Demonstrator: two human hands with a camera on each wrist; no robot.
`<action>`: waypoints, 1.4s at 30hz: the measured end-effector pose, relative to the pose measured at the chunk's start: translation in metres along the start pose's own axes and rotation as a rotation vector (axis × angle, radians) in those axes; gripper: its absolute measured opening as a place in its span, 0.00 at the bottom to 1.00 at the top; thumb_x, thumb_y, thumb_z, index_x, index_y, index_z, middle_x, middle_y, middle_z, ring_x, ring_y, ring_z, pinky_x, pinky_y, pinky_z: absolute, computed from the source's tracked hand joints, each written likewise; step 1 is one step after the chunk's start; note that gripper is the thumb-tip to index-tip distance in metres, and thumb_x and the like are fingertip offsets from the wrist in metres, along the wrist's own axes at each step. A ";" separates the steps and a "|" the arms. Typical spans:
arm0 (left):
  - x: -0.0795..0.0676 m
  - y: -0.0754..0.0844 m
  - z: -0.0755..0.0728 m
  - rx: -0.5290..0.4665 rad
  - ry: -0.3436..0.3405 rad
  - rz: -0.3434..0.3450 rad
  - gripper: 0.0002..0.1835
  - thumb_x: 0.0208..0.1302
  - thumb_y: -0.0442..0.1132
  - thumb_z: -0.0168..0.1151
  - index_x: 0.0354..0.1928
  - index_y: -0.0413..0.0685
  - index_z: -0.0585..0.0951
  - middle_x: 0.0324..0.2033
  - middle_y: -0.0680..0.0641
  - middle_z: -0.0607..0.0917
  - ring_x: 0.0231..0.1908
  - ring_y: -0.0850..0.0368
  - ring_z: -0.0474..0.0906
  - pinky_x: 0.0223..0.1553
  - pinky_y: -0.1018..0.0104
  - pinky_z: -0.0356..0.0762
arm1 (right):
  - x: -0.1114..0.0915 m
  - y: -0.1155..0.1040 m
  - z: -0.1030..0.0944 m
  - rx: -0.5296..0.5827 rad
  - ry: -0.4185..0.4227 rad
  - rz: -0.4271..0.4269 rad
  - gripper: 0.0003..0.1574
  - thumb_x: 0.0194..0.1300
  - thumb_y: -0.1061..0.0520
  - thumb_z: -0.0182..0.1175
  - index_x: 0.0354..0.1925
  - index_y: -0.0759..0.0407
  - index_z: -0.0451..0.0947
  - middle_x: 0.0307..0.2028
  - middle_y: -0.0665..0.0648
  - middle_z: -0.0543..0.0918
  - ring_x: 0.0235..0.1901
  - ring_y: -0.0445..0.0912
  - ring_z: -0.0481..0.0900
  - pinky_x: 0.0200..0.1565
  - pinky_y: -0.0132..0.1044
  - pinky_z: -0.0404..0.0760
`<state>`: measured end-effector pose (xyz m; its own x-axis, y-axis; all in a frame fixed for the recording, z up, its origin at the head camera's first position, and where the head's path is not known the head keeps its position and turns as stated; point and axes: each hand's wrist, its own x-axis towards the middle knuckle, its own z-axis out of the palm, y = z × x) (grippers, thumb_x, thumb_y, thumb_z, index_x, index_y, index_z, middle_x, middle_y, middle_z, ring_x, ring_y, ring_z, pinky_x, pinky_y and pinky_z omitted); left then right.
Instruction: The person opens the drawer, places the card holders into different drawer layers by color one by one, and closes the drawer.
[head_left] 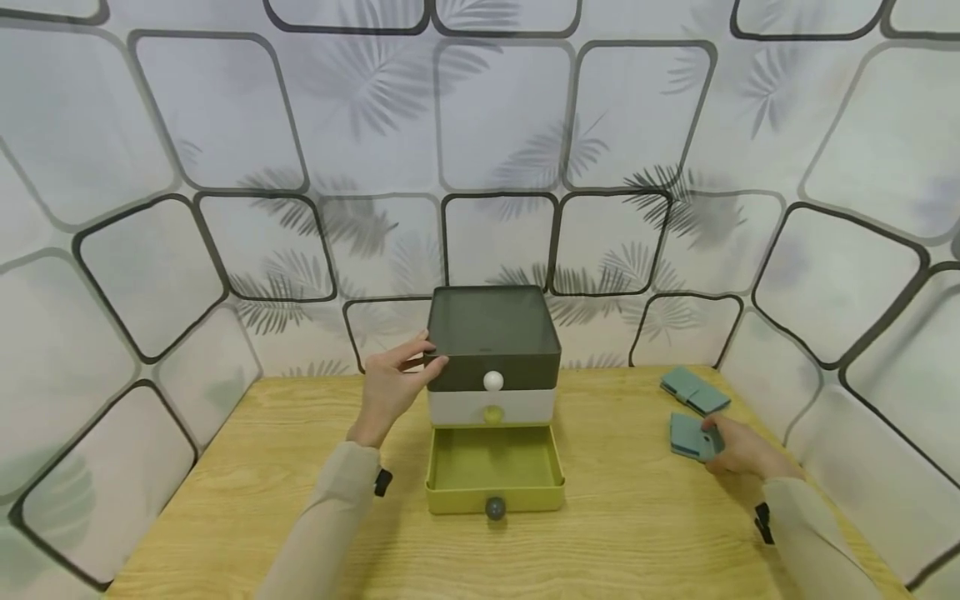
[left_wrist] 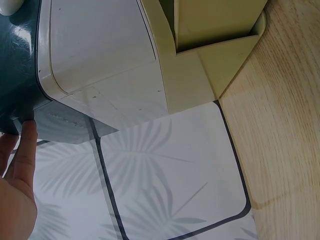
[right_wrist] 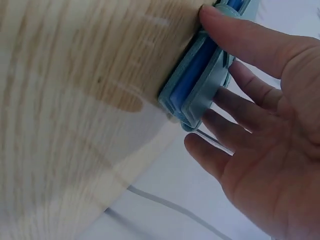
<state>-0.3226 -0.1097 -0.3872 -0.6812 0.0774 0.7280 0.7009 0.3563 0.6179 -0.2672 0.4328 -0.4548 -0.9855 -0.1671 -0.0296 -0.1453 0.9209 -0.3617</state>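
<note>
A small drawer unit [head_left: 493, 321] has a dark grey top drawer, a white middle one, and an olive-green bottom drawer [head_left: 495, 500] pulled out with nothing in it. My left hand [head_left: 392, 385] rests extended fingers and thumb on the dark top part at its left front corner; the left wrist view shows fingertips [left_wrist: 28, 131] against its side. To the right, my right hand [head_left: 742, 450] pinches a teal wallet-style phone case [head_left: 686, 435] at its right end, thumb on the near edge, fingers on the far side. Blue shows between its covers in the right wrist view.
A second teal wallet-style phone case [head_left: 696, 390] lies just behind the first one. The wooden table [head_left: 622, 517] meets patterned walls [head_left: 495, 133] at the back and both sides. A round dark knob [head_left: 495, 508] sticks out from the bottom drawer's front.
</note>
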 end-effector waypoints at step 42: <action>-0.001 0.042 -0.007 0.002 -0.001 -0.003 0.11 0.56 0.29 0.72 0.41 0.31 0.86 0.52 0.29 0.81 0.51 0.37 0.82 0.44 0.46 0.87 | 0.001 -0.036 0.013 -0.060 0.101 -0.053 0.33 0.47 0.49 0.75 0.52 0.55 0.77 0.35 0.57 0.83 0.29 0.47 0.71 0.30 0.40 0.74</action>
<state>-0.2906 -0.1017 -0.3601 -0.6833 0.0773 0.7260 0.6986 0.3580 0.6195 -0.2619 0.3955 -0.4537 -0.9796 -0.1829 0.0829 -0.1996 0.9317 -0.3035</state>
